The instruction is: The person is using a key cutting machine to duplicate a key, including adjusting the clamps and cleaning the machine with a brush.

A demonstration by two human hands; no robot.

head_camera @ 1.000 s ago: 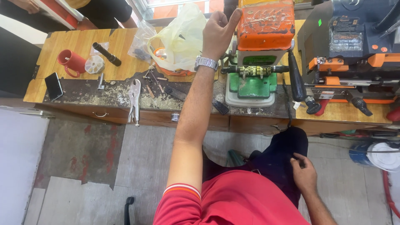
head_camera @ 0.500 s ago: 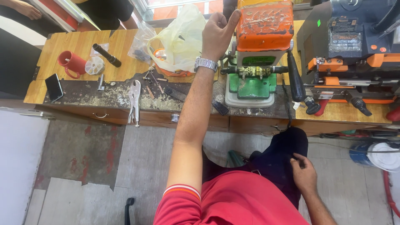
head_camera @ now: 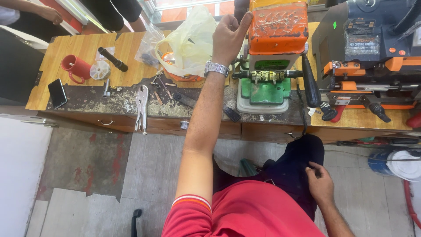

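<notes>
Nothing has shifted since a second ago: left hand (head_camera: 229,36) stays raised, fingers loosely curled, thumb pressing the side of the orange-topped key-cutting machine (head_camera: 275,33) at the table's (head_camera: 83,48) far edge, right hand (head_camera: 321,183) resting released on the dark trouser leg, so work sits paused.

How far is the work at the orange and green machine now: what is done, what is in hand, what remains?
Done: keys sit in a row in the clamp, and metal filings cover the bench edge. In hand: the left hand touches the side of the machine's orange cover; the right hand rests on the thigh. Left: the black lever is untouched, and the pliers lie unused.
</notes>
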